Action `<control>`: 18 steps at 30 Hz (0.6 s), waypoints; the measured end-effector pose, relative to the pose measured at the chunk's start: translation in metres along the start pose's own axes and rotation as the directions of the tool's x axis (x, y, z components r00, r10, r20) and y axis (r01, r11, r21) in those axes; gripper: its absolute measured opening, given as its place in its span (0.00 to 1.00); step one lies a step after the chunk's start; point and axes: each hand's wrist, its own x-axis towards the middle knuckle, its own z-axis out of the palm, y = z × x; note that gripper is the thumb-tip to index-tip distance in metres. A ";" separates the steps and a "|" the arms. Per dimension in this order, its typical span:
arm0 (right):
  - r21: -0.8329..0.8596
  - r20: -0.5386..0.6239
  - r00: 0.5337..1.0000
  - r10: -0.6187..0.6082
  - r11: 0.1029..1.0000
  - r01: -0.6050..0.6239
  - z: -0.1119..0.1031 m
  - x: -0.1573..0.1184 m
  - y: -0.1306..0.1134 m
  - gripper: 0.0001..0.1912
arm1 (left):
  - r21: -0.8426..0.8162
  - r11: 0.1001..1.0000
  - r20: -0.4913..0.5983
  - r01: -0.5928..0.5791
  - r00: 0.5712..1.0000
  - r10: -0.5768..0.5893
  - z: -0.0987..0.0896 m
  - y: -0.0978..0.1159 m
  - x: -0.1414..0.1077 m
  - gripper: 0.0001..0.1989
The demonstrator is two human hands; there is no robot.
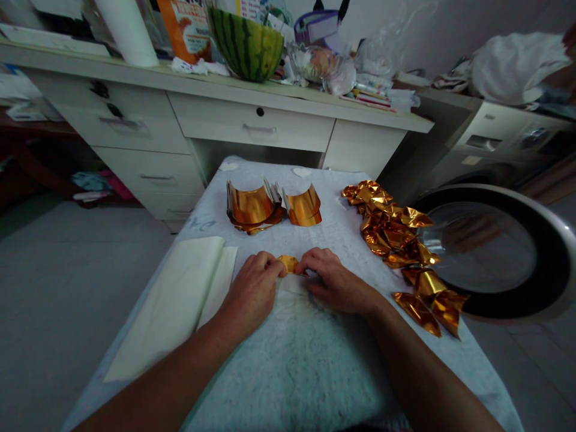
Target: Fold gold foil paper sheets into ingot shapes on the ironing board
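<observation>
The left hand (254,285) and right hand (335,282) face each other over the cloth-covered counter (288,360), their fingers grasping opposite ends of a small gold foil (288,263) midway between them. Just beyond it sit 2 stacks of curved foil (249,207), while a row of folded foils (382,231) runs down the right side. Paper (175,294) lies to the left, near the left hand.
</observation>
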 end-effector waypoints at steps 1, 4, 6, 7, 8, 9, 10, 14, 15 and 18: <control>0.004 0.009 1.000 -0.005 1.000 0.005 -0.001 0.000 0.001 0.19 | -0.013 1.000 -0.001 0.001 1.000 -0.001 -0.001 0.000 0.000 0.15; 0.009 0.046 0.999 -0.015 1.000 0.015 -0.005 -0.001 0.001 0.24 | -0.057 0.998 0.004 0.006 1.000 -0.006 -0.003 0.001 0.000 0.18; 0.007 0.072 0.997 -0.015 1.000 0.014 -0.007 -0.002 0.001 0.27 | -0.077 0.997 0.012 0.008 1.000 -0.008 -0.004 0.001 0.000 0.19; 0.005 0.080 0.997 -0.014 1.000 0.014 -0.007 -0.002 0.001 0.28 | -0.083 0.997 0.015 0.007 1.000 -0.006 -0.004 0.001 0.001 0.19; 0.003 0.085 0.996 -0.014 1.000 0.014 -0.008 -0.003 0.001 0.27 | -0.088 0.996 0.013 0.004 1.000 -0.003 -0.004 0.001 0.001 0.19; 0.000 0.086 0.996 -0.013 1.000 0.013 -0.008 -0.003 0.001 0.27 | -0.092 0.996 0.012 0.001 1.000 0.000 -0.005 0.001 0.001 0.19; -0.001 0.084 0.996 -0.014 1.000 0.014 -0.008 -0.003 0.001 0.26 | -0.097 0.995 0.010 0.000 1.000 0.001 -0.005 0.001 0.001 0.19; 0.006 0.057 0.998 -0.030 1.000 0.030 -0.007 -0.003 0.002 0.22 | -0.116 0.993 0.022 0.014 1.000 -0.012 -0.005 0.002 0.000 0.19; 0.009 0.048 0.998 -0.037 0.999 0.036 -0.007 -0.003 0.002 0.21 | -0.118 0.993 0.025 0.020 1.000 -0.017 -0.006 0.002 0.000 0.19; 0.016 0.034 0.998 -0.051 0.999 0.051 -0.007 -0.003 0.003 0.21 | -0.124 0.992 0.030 0.034 0.999 -0.030 -0.006 0.002 0.000 0.18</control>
